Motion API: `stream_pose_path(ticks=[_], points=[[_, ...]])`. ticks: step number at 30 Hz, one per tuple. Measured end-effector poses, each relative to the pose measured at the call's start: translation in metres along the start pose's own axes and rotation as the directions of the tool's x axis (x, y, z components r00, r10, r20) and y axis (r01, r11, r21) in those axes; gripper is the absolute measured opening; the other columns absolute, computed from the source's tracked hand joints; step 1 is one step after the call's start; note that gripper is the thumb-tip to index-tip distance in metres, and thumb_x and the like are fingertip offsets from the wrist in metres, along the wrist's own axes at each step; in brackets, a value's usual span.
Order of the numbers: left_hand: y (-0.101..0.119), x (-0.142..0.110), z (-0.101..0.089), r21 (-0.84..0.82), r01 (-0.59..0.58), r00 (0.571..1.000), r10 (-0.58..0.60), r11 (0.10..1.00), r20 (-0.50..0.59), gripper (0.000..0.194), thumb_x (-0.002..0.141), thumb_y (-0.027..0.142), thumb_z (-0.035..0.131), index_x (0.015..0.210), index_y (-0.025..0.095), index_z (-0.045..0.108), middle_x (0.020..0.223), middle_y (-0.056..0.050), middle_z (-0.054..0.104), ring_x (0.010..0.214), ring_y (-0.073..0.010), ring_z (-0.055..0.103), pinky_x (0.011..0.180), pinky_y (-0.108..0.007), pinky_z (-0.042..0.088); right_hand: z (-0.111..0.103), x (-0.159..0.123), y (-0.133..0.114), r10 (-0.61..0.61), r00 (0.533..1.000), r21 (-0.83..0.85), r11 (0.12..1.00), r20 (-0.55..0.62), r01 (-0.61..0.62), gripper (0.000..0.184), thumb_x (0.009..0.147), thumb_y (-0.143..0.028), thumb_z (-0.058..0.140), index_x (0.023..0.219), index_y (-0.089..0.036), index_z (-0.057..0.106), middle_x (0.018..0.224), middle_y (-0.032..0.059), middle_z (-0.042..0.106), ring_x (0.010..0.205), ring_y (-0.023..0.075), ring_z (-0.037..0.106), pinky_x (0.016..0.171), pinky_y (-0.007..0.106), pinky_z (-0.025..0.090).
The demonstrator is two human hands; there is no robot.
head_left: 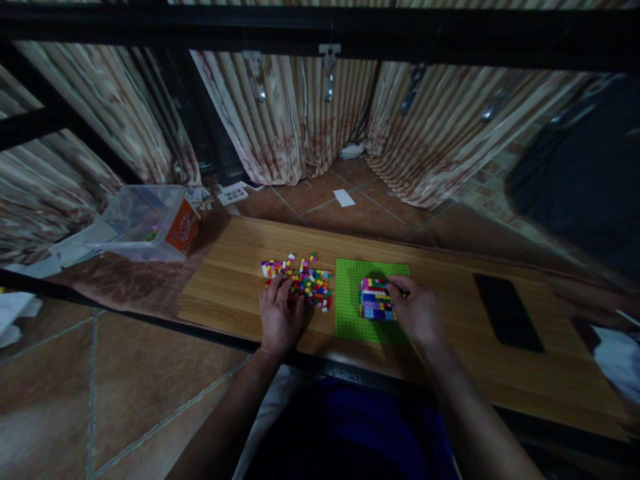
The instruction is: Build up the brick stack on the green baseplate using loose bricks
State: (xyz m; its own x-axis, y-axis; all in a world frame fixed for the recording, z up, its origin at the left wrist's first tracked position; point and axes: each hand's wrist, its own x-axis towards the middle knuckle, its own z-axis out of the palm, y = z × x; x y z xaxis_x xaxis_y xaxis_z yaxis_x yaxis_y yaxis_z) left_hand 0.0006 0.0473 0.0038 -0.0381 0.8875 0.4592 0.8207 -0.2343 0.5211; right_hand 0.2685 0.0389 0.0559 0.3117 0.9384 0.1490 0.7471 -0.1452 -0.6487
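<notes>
My left hand (281, 310) rests over the left part of a pile of small colourful toy bricks (311, 287), its fingers stretched down among them and the thumb apart. On a green studded baseplate (347, 313) stands a blocky build of multicoloured bricks (376, 303), layered in rows of blue, purple, pink and white. My right hand (414, 305) is at the right side of this build, thumb and fingers drawn together at its upper right edge. Whatever lies between those fingertips is too small and dark to make out, and the hand hides the build's right end.
A wooden board (225, 287) carries all of this, with a black flat phone-like slab (507, 312) at its right. A clear plastic box (140, 227) with an orange label and a few pieces stands at the far left. Striped curtains (300, 127) hang behind a dark metal bar (300, 30).
</notes>
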Motion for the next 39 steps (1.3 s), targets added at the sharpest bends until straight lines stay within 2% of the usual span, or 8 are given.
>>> stream_pose_path(ticks=[5, 15, 24, 32, 39], points=[[-0.001, 0.000, 0.001, 0.002, -0.001, 1.000, 0.001, 1.000, -0.004, 0.036, 0.085, 0.031, 0.058, 0.118, 0.017, 0.058, 0.133, -0.013, 0.055, 0.122, -0.0299, 0.051, 0.102, -0.048, 0.043, 0.001, 0.002, 0.000, 0.052, 0.999, 0.092, 0.994, -0.005, -0.051, 0.030, 0.080, -0.036, 0.055, 0.096, -0.016, 0.071, 0.095, 0.0095, 0.075, 0.087, 0.0228, 0.069, 0.084, 0.037, 0.051], [-0.001, 0.000, 0.000, -0.010, -0.021, 1.000, 0.021, 1.000, 0.000, 0.036, 0.085, 0.030, 0.059, 0.119, 0.016, 0.058, 0.132, -0.014, 0.054, 0.122, -0.0290, 0.051, 0.103, -0.047, 0.042, 0.006, 0.014, 0.009, 0.135, 0.988, 0.204, 0.968, 0.069, -0.146, 0.026, 0.073, -0.034, 0.060, 0.089, -0.017, 0.072, 0.089, 0.0073, 0.075, 0.080, 0.0207, 0.069, 0.077, 0.035, 0.053], [0.002, 0.001, -0.002, -0.013, 0.001, 1.000, -0.001, 1.000, 0.023, 0.036, 0.085, 0.030, 0.058, 0.119, 0.016, 0.058, 0.132, -0.014, 0.055, 0.122, -0.0299, 0.051, 0.102, -0.047, 0.041, -0.002, 0.033, 0.015, 0.234, 0.945, 0.266, 0.919, 0.229, -0.292, 0.024, 0.061, -0.028, 0.072, 0.083, -0.019, 0.073, 0.078, 0.0034, 0.074, 0.070, 0.0198, 0.067, 0.069, 0.033, 0.050], [0.002, 0.001, -0.002, -0.016, -0.007, 1.000, 0.008, 1.000, 0.018, 0.036, 0.085, 0.029, 0.058, 0.118, 0.016, 0.059, 0.133, -0.015, 0.054, 0.121, -0.0296, 0.052, 0.102, -0.046, 0.041, 0.000, 0.038, 0.015, 0.251, 0.934, 0.292, 0.901, 0.252, -0.321, 0.019, 0.057, -0.022, 0.073, 0.076, -0.019, 0.072, 0.069, 0.0019, 0.072, 0.062, 0.0174, 0.064, 0.065, 0.032, 0.049], [0.000, 0.001, 0.000, -0.010, -0.025, 1.000, 0.026, 1.000, 0.006, 0.035, 0.085, 0.029, 0.058, 0.117, 0.015, 0.059, 0.131, -0.015, 0.055, 0.121, -0.0302, 0.052, 0.102, -0.047, 0.041, 0.005, 0.039, 0.023, 0.231, 0.942, 0.354, 0.883, 0.245, -0.309, 0.019, 0.056, -0.024, 0.074, 0.074, -0.019, 0.072, 0.068, 0.0012, 0.071, 0.062, 0.0176, 0.064, 0.063, 0.031, 0.049]])
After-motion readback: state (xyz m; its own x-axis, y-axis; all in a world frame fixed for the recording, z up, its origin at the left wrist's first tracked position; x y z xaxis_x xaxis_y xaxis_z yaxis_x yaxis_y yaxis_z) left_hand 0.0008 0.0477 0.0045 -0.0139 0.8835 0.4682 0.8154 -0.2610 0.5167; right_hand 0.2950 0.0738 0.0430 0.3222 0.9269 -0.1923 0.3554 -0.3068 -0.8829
